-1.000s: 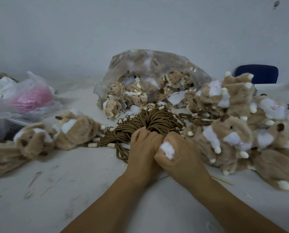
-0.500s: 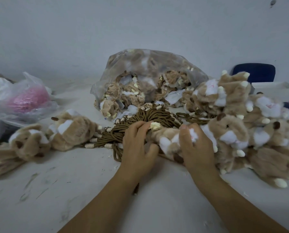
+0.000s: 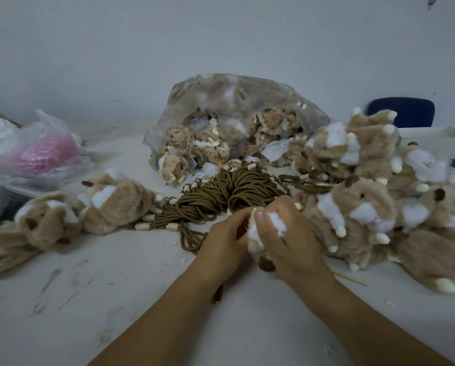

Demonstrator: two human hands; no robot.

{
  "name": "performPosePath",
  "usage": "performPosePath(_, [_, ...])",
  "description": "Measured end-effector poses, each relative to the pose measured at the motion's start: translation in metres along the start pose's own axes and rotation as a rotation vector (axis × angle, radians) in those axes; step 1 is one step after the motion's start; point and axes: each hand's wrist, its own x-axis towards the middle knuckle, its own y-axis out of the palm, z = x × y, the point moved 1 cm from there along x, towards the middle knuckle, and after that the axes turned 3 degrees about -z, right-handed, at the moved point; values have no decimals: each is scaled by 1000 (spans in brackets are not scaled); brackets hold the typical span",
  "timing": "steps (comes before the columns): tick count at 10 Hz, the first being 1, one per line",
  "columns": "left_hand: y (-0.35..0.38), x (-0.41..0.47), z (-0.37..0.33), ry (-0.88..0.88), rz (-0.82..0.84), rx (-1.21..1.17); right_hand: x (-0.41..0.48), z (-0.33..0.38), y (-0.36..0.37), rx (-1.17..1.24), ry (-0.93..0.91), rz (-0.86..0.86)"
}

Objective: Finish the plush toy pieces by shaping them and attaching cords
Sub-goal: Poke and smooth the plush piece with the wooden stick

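Observation:
Both my hands hold one small brown and white plush piece (image 3: 255, 237) just in front of me on the white table (image 3: 115, 299). My left hand (image 3: 225, 239) grips its left side. My right hand (image 3: 287, 237) curls round its right side, with white fluff showing between the fingers. A bundle of brown cords (image 3: 221, 192) with cream beads lies right behind my hands. A pile of brown and white plush toys (image 3: 374, 191) lies at the right.
A clear plastic bag (image 3: 237, 101) full of plush pieces stands behind the cords. Two plush toys (image 3: 89, 207) lie at the left, near a plastic bag holding something pink (image 3: 44, 154). A thin wooden stick (image 3: 349, 277) lies by my right forearm. A blue chair back (image 3: 403, 112) is far right.
My hands, spread apart on the plush piece half a second ago, have closed together round it and drawn it slightly toward me, bunching it up.

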Motion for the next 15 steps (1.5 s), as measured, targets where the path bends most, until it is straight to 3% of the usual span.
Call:
performPosePath(1, [-4, -1, 1, -1, 54, -165, -1, 6, 0, 57, -30, 45])
performPosePath(2, [-4, -2, 3, 1, -17, -124, -2, 12, 2, 87, -47, 176])
performPosePath(3, [-6, 1, 3, -176, -254, -343, -8, 16, 7, 53, -118, 208])
performPosePath(4, [-13, 7, 5, -356, -414, -664, -7, 9, 10, -53, -65, 166])
performPosePath(6, [-12, 12, 0, -483, -287, -992, 0, -12, 4, -206, 30, 130])
performPosePath(7, [-11, 11, -4, -514, -167, -1163, 13, -21, -6, -307, 72, -123])
performPosePath(8, [-12, 8, -3, -579, -93, -1402, 14, -35, -13, -108, 448, -134])
performPosePath(9, [-17, 7, 0, -579, -88, -1467, 6, -45, -1, -29, 500, 2])
performPosePath(10, [-21, 6, 1, -549, -95, -1436, 6, -45, 4, -139, 417, 27])
performPosePath(11, [-21, 7, 4, -510, -71, -1440, 8, -38, -8, -71, 316, -127])
performPosePath(12, [-22, 9, 4, -455, -20, -1490, 6, -20, -8, -149, 99, -23])
performPosePath(13, [-19, 7, 5, -437, 39, -1510, 0, -19, 7, -284, -18, 217])
performPosePath(14, [-16, 3, 4, -489, 90, -1561, 4, -23, 5, -295, -21, 197])
performPosePath(15, [-11, 5, 0, -503, -26, -1409, 4, -27, 2, -188, 92, 101])
